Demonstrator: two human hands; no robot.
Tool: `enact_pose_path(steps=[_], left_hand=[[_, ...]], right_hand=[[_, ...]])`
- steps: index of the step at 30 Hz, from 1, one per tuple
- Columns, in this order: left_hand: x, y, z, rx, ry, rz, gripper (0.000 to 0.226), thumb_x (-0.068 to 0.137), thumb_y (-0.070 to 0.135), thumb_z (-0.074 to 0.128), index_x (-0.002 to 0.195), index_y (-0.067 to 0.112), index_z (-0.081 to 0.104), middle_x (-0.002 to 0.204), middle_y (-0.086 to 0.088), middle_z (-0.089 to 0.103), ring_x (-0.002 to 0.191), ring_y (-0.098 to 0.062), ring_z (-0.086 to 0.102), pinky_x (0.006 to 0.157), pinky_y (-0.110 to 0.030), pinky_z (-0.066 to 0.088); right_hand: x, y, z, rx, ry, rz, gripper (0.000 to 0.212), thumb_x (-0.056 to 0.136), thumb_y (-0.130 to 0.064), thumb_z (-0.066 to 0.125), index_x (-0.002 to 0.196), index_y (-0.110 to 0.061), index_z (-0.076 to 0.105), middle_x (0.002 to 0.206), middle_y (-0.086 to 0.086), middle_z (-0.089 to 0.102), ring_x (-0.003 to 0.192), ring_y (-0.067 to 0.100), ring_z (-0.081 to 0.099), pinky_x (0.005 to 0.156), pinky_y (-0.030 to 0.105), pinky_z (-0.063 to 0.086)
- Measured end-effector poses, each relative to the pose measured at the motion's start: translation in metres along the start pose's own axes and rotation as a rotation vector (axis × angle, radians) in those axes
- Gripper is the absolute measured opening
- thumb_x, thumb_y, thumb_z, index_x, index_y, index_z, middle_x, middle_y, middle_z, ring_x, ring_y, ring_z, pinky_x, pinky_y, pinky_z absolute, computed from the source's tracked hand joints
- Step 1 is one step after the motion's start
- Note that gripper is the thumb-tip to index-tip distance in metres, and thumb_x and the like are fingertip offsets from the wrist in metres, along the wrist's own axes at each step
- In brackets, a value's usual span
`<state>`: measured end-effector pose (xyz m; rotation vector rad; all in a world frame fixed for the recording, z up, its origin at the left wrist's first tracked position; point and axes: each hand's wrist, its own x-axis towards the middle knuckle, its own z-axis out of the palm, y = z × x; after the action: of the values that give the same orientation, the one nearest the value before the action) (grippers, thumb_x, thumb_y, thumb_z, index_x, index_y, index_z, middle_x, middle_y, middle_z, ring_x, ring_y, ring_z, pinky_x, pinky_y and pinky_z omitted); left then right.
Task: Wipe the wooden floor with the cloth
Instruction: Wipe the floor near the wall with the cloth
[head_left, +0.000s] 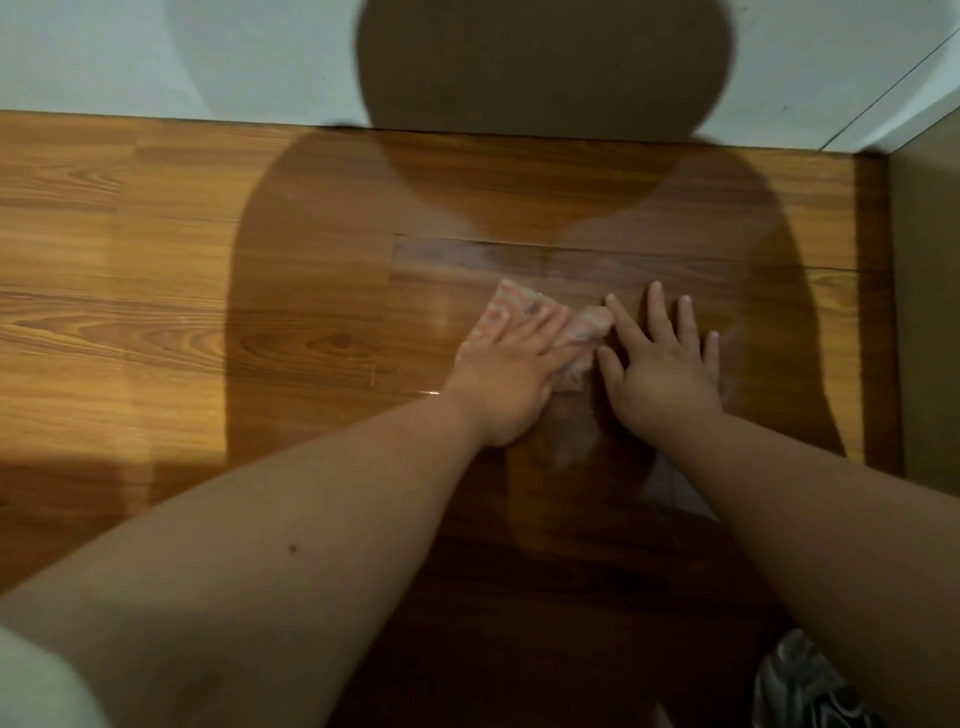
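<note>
Under your left hand (511, 371) lies the cloth (503, 309), a small pink-and-white patterned rag pressed flat against the wooden floor (156, 260). That hand is spread wide, its fingers (540, 325) straight and bearing down on the cloth, not curled round it. The cloth shows ahead of your fingertips and bunches up on the thumb side.

Your right hand (670, 369) rests just beside it, also flat and open, palm on bare boards. Its forefinger reaches the bunched edge of the cloth, though whether it touches is hard to tell.

Expect the cloth to be light, soft and limp. It will likely crumple and roll under your palm instead of travelling as a flat sheet, and on boards this glossy it could slide out from under a flat hand. Set your palm over its middle with your fingers spread across the leading edge, and tuck the loose bunch by your thumb back underneath.

A pale sheen (467, 255) just beyond your fingertips suggests the boards may be damp, so your bracing hand may skid.
</note>
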<state>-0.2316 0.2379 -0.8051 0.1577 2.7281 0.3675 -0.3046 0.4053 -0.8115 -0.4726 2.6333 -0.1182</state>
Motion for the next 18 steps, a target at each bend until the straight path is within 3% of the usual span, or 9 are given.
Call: enact_pose_path(steps=[2, 4, 7, 8, 9, 11, 15, 18], left_hand=[[-0.013, -0.040, -0.001, 0.046, 0.101, -0.140, 0.054, 0.102, 0.035, 0.027, 0.154, 0.029, 0.013, 0.162, 0.001, 0.009, 0.148, -0.019, 0.003, 0.119, -0.042, 0.000], [-0.037, -0.095, -0.002, 0.024, 0.239, -0.523, 0.053, 0.102, 0.034, 0.030, 0.153, 0.022, 0.021, 0.160, -0.008, 0.016, 0.147, -0.025, 0.010, 0.118, -0.042, 0.003], [-0.063, -0.156, -0.013, -0.099, 0.260, -1.246, 0.055, 0.102, 0.037, 0.031, 0.151, 0.013, 0.023, 0.157, -0.021, 0.016, 0.143, -0.038, 0.015, 0.113, -0.052, 0.008], [-0.061, -0.158, -0.017, -0.177, 0.245, -1.379, 0.057, 0.102, 0.040, 0.029, 0.152, 0.014, 0.022, 0.157, -0.021, 0.016, 0.143, -0.039, 0.015, 0.113, -0.054, 0.006], [-0.053, -0.152, -0.019, -0.215, 0.238, -1.398, 0.058, 0.101, 0.043, 0.029, 0.152, 0.016, 0.021, 0.156, -0.021, 0.016, 0.143, -0.040, 0.014, 0.113, -0.054, 0.004], [-0.031, -0.120, -0.016, -0.168, 0.230, -1.120, 0.055, 0.099, 0.039, 0.033, 0.152, 0.026, 0.021, 0.158, -0.019, 0.013, 0.144, -0.039, 0.011, 0.113, -0.051, 0.001], [0.012, -0.015, -0.002, -0.108, 0.128, -0.245, 0.055, 0.097, 0.031, 0.035, 0.150, 0.037, 0.024, 0.162, -0.005, 0.005, 0.148, -0.028, 0.002, 0.116, -0.043, -0.002], [0.012, -0.015, -0.007, 0.040, 0.016, 0.054, 0.052, 0.102, 0.036, 0.029, 0.152, 0.038, 0.016, 0.162, 0.002, 0.000, 0.148, -0.019, -0.002, 0.116, -0.038, -0.009]], right_hand=[[0.004, 0.001, -0.004, 0.028, -0.032, 0.056, 0.058, 0.097, -0.056, 0.026, 0.149, -0.050, 0.001, 0.162, -0.005, -0.014, 0.148, 0.026, -0.014, 0.116, 0.054, -0.004], [0.008, 0.004, -0.008, 0.043, -0.050, 0.084, 0.058, 0.097, -0.056, 0.026, 0.149, -0.049, 0.000, 0.161, -0.005, -0.016, 0.148, 0.026, -0.016, 0.116, 0.054, -0.005], [0.012, 0.011, -0.011, 0.027, -0.049, 0.066, 0.059, 0.097, -0.057, 0.027, 0.149, -0.050, -0.001, 0.161, -0.004, -0.017, 0.148, 0.026, -0.016, 0.116, 0.054, -0.006], [0.013, 0.012, -0.010, 0.014, -0.041, 0.059, 0.060, 0.096, -0.058, 0.027, 0.149, -0.050, -0.001, 0.161, -0.004, -0.017, 0.148, 0.026, -0.016, 0.116, 0.054, -0.006], [0.014, 0.014, -0.010, 0.005, -0.033, 0.055, 0.060, 0.096, -0.059, 0.027, 0.149, -0.050, -0.001, 0.162, -0.004, -0.016, 0.148, 0.026, -0.016, 0.116, 0.054, -0.006], [0.014, 0.014, -0.008, 0.008, -0.016, 0.058, 0.060, 0.096, -0.059, 0.027, 0.149, -0.050, 0.001, 0.162, -0.004, -0.015, 0.148, 0.026, -0.015, 0.116, 0.053, -0.006], [0.012, 0.004, -0.006, 0.029, 0.029, 0.097, 0.057, 0.097, -0.058, 0.024, 0.150, -0.048, 0.005, 0.162, -0.002, -0.012, 0.148, 0.026, -0.014, 0.116, 0.054, -0.005], [0.012, 0.001, -0.010, 0.019, 0.028, 0.116, 0.056, 0.097, -0.057, 0.025, 0.150, -0.048, 0.007, 0.163, -0.001, -0.011, 0.148, 0.027, -0.013, 0.116, 0.054, -0.005]])
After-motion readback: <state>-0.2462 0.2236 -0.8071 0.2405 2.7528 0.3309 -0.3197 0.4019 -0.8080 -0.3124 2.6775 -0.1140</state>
